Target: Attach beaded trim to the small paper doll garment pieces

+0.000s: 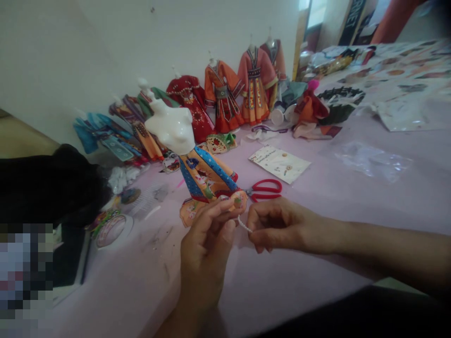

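Observation:
A short strand of small white beads (244, 224) runs between my two hands, above the table. My right hand (275, 225) is closed in a pinch on its lower right end. With fingers curled, my left hand (207, 246) is at its upper left end; the exact contact at the fingertips is hard to make out. Just behind my left fingertips is a peach floral fabric piece (240, 200), partly hidden. Beyond stands a white mini mannequin bust (171, 124) in an orange and blue skirt (207, 173). Red-handled scissors (267, 189) lie behind my right hand.
Several small dressed forms, including one in an orange robe (222, 91), line the wall. A white card (280, 163) and clear plastic bag (373, 159) lie at the right. A tape roll (114, 231) and a black object (49, 188) are at the left.

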`<control>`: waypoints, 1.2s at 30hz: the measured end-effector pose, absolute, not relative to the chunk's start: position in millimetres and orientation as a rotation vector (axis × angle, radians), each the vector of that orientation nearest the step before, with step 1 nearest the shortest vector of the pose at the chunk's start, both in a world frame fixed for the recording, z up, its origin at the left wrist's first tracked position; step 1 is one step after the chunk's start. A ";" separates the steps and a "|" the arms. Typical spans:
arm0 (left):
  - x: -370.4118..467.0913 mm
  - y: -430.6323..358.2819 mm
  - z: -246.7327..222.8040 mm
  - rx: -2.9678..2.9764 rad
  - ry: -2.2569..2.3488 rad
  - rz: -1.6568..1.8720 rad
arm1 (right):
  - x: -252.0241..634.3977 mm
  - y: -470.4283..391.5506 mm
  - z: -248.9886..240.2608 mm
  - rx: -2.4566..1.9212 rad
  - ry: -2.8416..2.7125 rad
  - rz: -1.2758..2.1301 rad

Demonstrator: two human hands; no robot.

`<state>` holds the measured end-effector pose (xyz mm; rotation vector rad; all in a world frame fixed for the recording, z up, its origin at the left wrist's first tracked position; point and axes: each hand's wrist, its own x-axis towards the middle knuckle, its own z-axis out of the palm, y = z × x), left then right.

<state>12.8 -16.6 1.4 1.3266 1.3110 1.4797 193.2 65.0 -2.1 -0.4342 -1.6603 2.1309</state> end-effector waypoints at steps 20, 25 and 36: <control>13.8 -9.6 2.1 0.988 1.280 1.498 | 192.8 65.9 -2.0 -0.509 -1.933 1.858; 15.2 -9.5 3.3 0.970 1.272 1.606 | 192.2 70.8 -3.8 -0.548 -1.773 2.013; 18.9 -15.5 5.1 1.105 1.282 1.605 | 194.7 68.8 4.2 -0.478 -1.599 1.745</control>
